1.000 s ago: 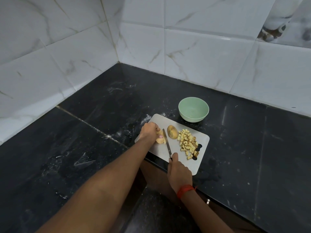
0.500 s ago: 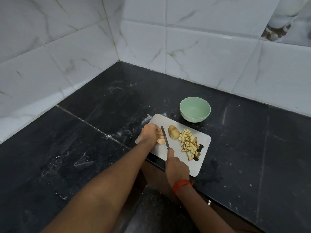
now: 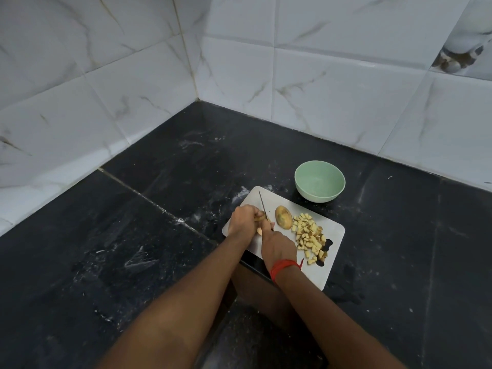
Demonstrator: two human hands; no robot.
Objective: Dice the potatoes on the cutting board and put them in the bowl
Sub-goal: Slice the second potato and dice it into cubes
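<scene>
A white cutting board [image 3: 331, 258] lies on the black counter. My left hand [image 3: 243, 218] holds down a potato piece [image 3: 259, 217] at the board's left end, mostly hidden under the fingers. My right hand [image 3: 277, 245] grips a knife [image 3: 263, 205] whose blade lies against that piece and points away from me. A potato half [image 3: 283, 221] rests beside the blade. To its right lies a heap of diced potato [image 3: 310, 235]. The green bowl [image 3: 319, 181] stands empty just beyond the board.
The black stone counter [image 3: 159, 249] runs into a corner of white marble-pattern wall tiles [image 3: 332, 89]. The counter's front edge drops off just below the board, under my right wrist with its red thread band [image 3: 283, 266].
My right hand has pushed the knife forward along the potato piece, so the blade tip now reaches further toward the board's far edge. The left hand stays on the piece.
</scene>
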